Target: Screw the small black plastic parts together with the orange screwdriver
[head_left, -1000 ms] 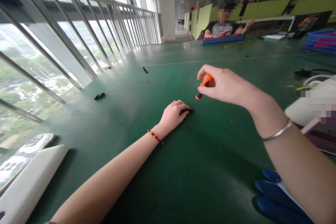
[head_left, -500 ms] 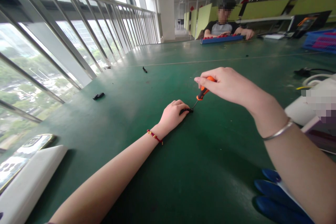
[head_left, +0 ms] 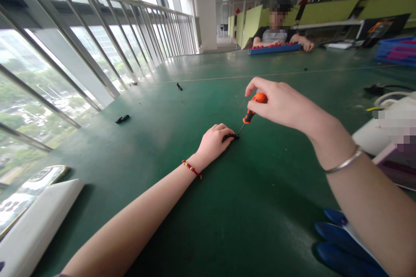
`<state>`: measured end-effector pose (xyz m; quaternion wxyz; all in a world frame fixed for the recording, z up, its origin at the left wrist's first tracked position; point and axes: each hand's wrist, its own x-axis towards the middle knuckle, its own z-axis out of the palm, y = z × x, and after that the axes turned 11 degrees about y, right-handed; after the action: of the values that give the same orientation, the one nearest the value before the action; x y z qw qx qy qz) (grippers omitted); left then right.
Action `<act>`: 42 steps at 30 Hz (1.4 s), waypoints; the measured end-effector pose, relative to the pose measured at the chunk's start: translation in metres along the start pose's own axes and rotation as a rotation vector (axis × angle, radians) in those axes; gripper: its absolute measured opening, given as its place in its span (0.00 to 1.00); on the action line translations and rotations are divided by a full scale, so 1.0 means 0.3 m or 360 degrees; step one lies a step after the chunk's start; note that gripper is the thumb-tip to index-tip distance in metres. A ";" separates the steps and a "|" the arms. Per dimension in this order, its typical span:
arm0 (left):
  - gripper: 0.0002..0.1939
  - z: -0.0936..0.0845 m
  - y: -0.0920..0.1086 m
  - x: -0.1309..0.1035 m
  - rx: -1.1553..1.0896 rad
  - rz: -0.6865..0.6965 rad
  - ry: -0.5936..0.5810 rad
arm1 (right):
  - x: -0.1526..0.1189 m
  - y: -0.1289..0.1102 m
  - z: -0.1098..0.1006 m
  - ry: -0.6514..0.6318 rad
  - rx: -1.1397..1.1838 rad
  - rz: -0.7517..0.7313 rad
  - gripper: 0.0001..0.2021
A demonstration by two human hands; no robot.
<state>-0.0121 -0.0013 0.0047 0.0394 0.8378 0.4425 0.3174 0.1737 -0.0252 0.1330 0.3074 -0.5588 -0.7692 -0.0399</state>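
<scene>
My left hand (head_left: 214,142) rests on the green table (head_left: 156,112) and pins a small black part (head_left: 233,136) under its fingertips; the fingers cover much of it. The tip of a screwdriver (head_left: 249,114) with an orange and black handle meets the right end of that part, its shaft tilted to the right. My right hand (head_left: 276,101) is around the top of the handle, thumb against it and the forefinger raised and curled. Two more black pieces lie to the left, a nearer one (head_left: 122,119) and a farther one (head_left: 179,86).
A person (head_left: 276,30) sits across the table behind a blue tray (head_left: 274,49) of red items. Blue-fingered gloves (head_left: 344,242) lie under my right forearm. A white box (head_left: 42,220) and a phone (head_left: 35,186) are at left. A blue basket (head_left: 396,52) stands far right.
My right hand's fingers have loosened and lifted off the handle, with the forefinger shifting up. The left hand and the black part have stayed in place.
</scene>
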 end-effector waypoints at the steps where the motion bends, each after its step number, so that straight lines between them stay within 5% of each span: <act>1: 0.10 0.000 0.000 0.000 -0.0002 0.0000 0.0003 | 0.000 0.001 0.002 0.0004 0.0008 0.0004 0.10; 6: 0.10 0.000 0.002 0.000 -0.0002 -0.0003 0.0002 | -0.001 0.005 0.005 -0.0086 0.0078 0.0031 0.17; 10: 0.10 0.000 0.003 -0.001 0.0002 -0.0009 -0.0002 | 0.002 0.009 0.007 -0.0060 0.0038 0.0037 0.10; 17: 0.10 0.002 0.002 0.000 0.0001 0.0013 0.0014 | 0.000 -0.002 0.005 -0.0097 0.0072 0.0058 0.16; 20: 0.10 0.004 0.001 0.000 0.0008 0.0022 0.0020 | 0.000 -0.007 0.010 -0.0021 0.0062 0.0020 0.09; 27: 0.10 0.006 -0.001 0.001 0.0021 0.0029 0.0015 | 0.002 0.002 0.014 -0.0049 0.0059 0.0065 0.17; 31: 0.09 0.006 -0.003 0.000 0.0019 0.0027 0.0019 | 0.003 0.006 0.015 0.0023 0.0034 0.0044 0.10; 42: 0.10 0.004 -0.001 0.001 0.0019 0.0032 0.0024 | 0.000 -0.012 0.021 0.0115 -0.0010 0.0016 0.09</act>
<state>-0.0115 -0.0008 0.0037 0.0277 0.8400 0.4362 0.3215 0.1678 -0.0241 0.1288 0.3336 -0.5618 -0.7546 -0.0609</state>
